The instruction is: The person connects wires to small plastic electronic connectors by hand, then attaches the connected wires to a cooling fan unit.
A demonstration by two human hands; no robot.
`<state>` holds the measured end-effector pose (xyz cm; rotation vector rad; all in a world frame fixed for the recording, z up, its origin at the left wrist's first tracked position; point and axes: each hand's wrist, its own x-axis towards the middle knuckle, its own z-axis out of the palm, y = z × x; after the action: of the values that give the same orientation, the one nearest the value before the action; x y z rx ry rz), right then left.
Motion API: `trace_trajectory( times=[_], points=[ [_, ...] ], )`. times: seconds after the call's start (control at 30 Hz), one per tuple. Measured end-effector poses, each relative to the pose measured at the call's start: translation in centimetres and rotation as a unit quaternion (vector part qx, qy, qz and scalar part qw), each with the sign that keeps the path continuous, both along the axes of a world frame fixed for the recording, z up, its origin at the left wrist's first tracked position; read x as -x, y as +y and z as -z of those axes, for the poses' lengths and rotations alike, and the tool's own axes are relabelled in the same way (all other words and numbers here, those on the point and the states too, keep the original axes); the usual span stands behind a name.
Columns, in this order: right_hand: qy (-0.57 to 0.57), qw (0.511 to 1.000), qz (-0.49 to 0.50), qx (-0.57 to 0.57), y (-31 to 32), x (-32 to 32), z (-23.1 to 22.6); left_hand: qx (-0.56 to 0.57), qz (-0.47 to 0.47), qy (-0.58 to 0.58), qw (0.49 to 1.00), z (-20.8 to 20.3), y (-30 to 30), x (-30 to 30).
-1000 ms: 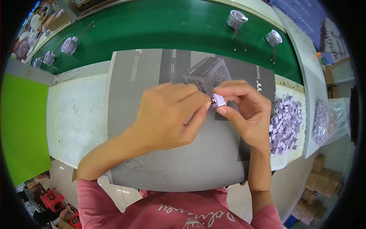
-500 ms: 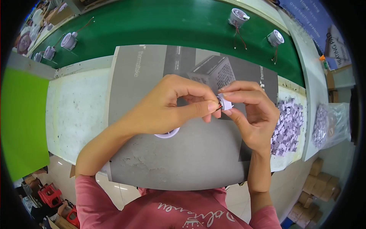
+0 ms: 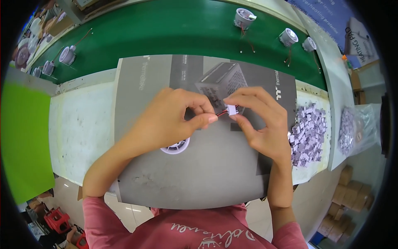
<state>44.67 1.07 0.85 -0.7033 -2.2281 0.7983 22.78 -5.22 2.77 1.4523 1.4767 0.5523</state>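
Above the middle of a grey printed cardboard sheet [image 3: 219, 166], my left hand [image 3: 178, 114] pinches thin red and black wires [image 3: 222, 113] between thumb and forefinger. The wires run to a small white plastic piece [image 3: 232, 110], which the thumb and fingers of my right hand [image 3: 267, 124] grip from the other side. Whether the wires are fixed into that piece is too small to tell. Below my left wrist lies a round white spoked housing [image 3: 179, 148], partly hidden by the hand.
A heap of small white plastic pieces [image 3: 309, 139] lies right of the sheet. Beyond it is a clear plastic bag [image 3: 365, 128]. Across the back, a green belt [image 3: 166, 31] carries several white cylindrical units with trailing wires, one of them a unit [image 3: 244, 18] near the middle.
My hands have moved slightly left and apart, so a length of wire shows between them. More of the round housing is visible. Another cylindrical unit has come into sight at the belt's right.
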Motion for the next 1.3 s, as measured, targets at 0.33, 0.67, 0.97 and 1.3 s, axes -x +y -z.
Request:
trace_trajectory(
  times=[0.33,0.67,0.97,1.3],
  points=[
    [-0.034,0.995,-0.087,-0.028,-0.6,1.1,1.5,-0.11,0.076,0.155,0.979,0.9,-1.8,-0.5],
    [-0.079,0.992,-0.094,-0.025,-1.6,1.6,2.5,-0.008,0.134,0.4,0.906,-4.5,-5.0,-1.0],
    [-0.056,0.994,-0.087,-0.023,-2.1,1.9,2.0,-0.149,0.109,0.266,0.946,-1.8,-3.2,0.4],
    [0.078,0.996,-0.006,-0.038,-1.7,1.6,1.0,-0.144,0.03,0.109,0.983,-3.4,-1.7,2.0]
  ],
)
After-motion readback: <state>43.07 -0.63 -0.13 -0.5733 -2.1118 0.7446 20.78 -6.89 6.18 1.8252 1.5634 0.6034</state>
